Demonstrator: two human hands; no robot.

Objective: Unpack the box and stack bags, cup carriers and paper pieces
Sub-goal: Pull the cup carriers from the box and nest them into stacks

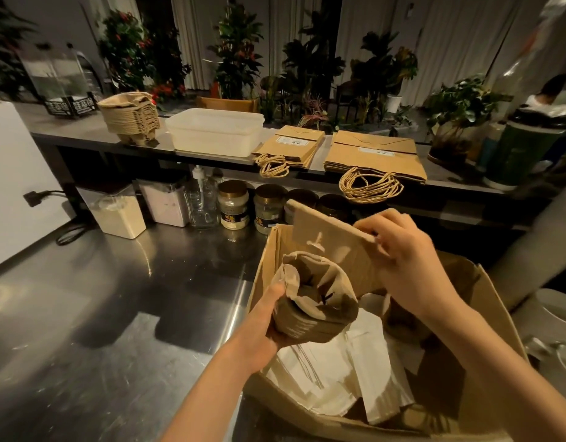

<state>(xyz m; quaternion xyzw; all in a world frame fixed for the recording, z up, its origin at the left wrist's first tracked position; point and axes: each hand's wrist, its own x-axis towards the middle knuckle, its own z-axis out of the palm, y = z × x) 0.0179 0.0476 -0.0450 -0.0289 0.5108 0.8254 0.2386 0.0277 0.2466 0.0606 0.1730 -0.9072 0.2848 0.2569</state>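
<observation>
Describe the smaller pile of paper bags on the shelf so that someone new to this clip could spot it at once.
Start at the raised steel shelf running across the back of the counter. Right of the white lidded plastic tub lie two piles of flat brown paper bags with twine handles. The smaller pile is the left one, next to the tub, narrower than the wide pile to its right.

Box point(485, 314) bottom hidden (white paper point(355, 371) covers it).

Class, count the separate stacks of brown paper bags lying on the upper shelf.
2. A smaller stack lies right of the white plastic tub; a larger stack lies beside it, further right. More bags could be hidden in the box.
</observation>
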